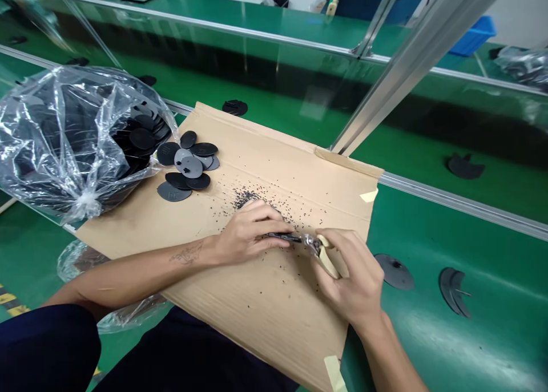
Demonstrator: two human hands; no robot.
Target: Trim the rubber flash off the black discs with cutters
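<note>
In the head view my left hand (252, 232) pinches a thin black plastic piece (285, 235), seen nearly edge-on, above the cardboard sheet (257, 306). My right hand (355, 275) is closed around the cream handles of small cutting pliers (323, 252). Their metal jaws meet the right end of the black piece; whether they are fully closed I cannot make out. Tiny black plastic bits (248, 198) lie scattered on the cardboard behind and around my hands. Beyond my left hand rests a loose pile of black and grey oval discs (188, 164).
A clear plastic bag (64, 135) full of dark discs stands at the left. A slanted metal post (385, 67) and a rail (462, 206) border the cardboard's far side. On the green surface at right lie a grey disc (394, 271) and curved black pieces (454, 291).
</note>
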